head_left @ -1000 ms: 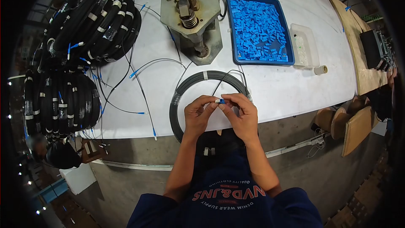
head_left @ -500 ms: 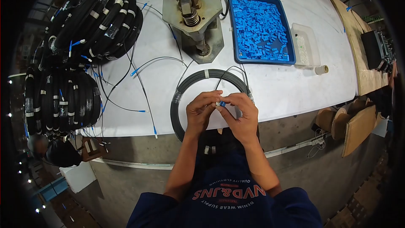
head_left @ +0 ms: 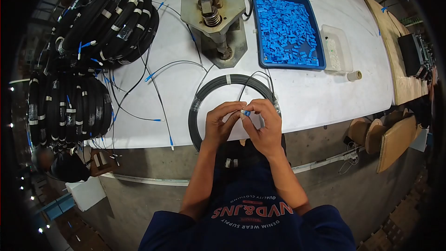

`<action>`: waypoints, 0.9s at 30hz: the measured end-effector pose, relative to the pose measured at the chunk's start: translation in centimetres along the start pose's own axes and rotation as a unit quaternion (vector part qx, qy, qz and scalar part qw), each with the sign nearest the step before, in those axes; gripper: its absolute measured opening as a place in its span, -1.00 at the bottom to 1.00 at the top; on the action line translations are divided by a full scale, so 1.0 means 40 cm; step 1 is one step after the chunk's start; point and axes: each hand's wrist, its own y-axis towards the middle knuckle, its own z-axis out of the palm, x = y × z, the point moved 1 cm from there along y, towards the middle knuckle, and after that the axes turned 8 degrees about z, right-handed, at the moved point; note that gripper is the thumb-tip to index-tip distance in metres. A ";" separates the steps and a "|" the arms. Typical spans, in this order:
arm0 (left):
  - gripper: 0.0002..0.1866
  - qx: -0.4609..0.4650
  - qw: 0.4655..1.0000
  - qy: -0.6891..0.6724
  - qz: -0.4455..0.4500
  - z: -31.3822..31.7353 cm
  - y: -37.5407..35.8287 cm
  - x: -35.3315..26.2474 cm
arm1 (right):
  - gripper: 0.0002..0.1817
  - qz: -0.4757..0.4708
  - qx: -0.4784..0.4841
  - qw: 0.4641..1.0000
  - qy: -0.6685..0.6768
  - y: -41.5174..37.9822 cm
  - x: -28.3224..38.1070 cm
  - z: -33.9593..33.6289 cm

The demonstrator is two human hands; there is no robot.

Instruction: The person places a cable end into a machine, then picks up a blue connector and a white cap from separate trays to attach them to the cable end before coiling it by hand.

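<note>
Over the near part of a black cable coil (head_left: 202, 94), both hands meet at a small blue and white connector (head_left: 245, 112). My left hand (head_left: 220, 123) pinches its whitish end between thumb and fingers. From the other side, my right hand (head_left: 265, 128) holds the blue part with thumb and forefinger. A thin black cable loops up from the coil and comes down behind the fingers; where it ends is hidden. White tape binds the coil at its far side.
A metal press (head_left: 213, 23) stands beyond the coil. Right of it are a blue tray (head_left: 256, 32) of blue pieces, a clear tub (head_left: 347, 49) and a small roll (head_left: 354, 76). Bundled black cables (head_left: 69, 107) with blue-tipped ends lie at the left.
The fingers have shifted slightly around the connector, and my right hand has moved a little to the left. The view has shifted slightly.
</note>
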 end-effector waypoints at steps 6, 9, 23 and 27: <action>-0.81 -0.014 1.000 -0.014 -0.014 0.005 -0.001 0.000 | -0.72 0.015 -0.017 1.000 0.016 0.000 -0.002 0.002; -0.82 -0.016 0.998 -0.040 -0.034 0.006 -0.007 0.014 | -0.72 0.017 -0.020 1.000 0.005 0.002 -0.011 -0.001; -0.82 0.000 0.998 0.034 -0.058 0.007 -0.009 0.003 | -0.75 0.031 -0.005 0.999 0.023 -0.005 -0.024 0.001; -0.83 -0.028 0.999 0.021 -0.042 0.014 -0.023 0.016 | -0.76 0.038 -0.009 0.999 0.014 -0.004 -0.027 0.001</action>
